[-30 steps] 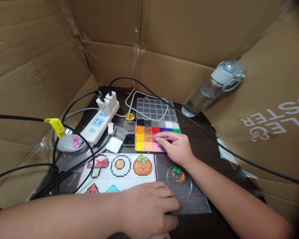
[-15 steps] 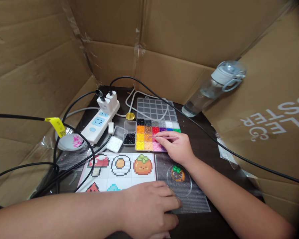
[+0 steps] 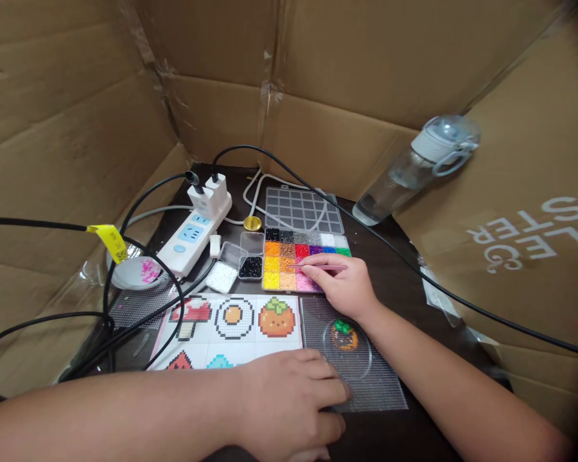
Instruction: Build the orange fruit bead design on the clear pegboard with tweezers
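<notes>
My right hand [image 3: 344, 279] is closed on pink tweezers [image 3: 324, 266], whose tips reach an orange compartment of the bead box [image 3: 271, 280]. The box holds small beads sorted by colour. My left hand [image 3: 293, 404] rests with fingers apart at the lower left edge of the clear pegboard [image 3: 383, 388]. On that board sits a partly filled bead figure [image 3: 343, 335] with a green top and an orange outline. Left of the board lies a printed pattern sheet [image 3: 274, 350] showing a mushroom, an egg and an orange persimmon, its lower part covered by my left arm.
Small boxes of white beads [image 3: 221, 277] and black beads [image 3: 250, 268] stand beside a power strip [image 3: 192, 237]. Black cables [image 3: 289, 170] loop across the space. A dish [image 3: 130, 274] holds pink beads. A water bottle [image 3: 404, 179] leans against the cardboard wall [image 3: 337, 141].
The view has shifted very slightly. Both hands keep nearly the same place, with the tweezers still at the orange beads.
</notes>
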`<state>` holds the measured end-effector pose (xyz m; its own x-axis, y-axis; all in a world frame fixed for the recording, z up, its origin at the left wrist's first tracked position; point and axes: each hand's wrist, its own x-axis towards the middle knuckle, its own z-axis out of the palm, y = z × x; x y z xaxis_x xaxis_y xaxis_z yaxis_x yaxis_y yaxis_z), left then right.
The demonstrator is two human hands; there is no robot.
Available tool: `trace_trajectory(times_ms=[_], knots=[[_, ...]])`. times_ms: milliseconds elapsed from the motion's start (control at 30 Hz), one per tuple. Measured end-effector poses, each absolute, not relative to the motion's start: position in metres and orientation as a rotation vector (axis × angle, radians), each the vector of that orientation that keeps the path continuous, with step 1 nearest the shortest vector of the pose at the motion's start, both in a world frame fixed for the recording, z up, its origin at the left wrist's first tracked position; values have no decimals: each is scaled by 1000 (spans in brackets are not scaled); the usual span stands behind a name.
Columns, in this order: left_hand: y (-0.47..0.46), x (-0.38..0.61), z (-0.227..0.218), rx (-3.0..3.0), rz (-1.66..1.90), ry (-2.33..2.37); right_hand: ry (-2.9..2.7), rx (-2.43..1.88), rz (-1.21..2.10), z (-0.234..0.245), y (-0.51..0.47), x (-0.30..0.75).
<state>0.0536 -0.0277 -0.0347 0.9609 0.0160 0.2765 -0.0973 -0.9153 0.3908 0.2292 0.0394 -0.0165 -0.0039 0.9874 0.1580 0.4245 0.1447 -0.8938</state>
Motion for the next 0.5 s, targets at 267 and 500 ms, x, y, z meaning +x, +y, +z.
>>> trace_trajectory(times_ms=[267, 500], knots=[[-30, 53, -35, 2695, 409, -59, -1563, -1422, 844, -17, 39, 230], [-28, 54, -36, 2715, 386, -55, -1539, -1425, 836, -17, 39, 230]])
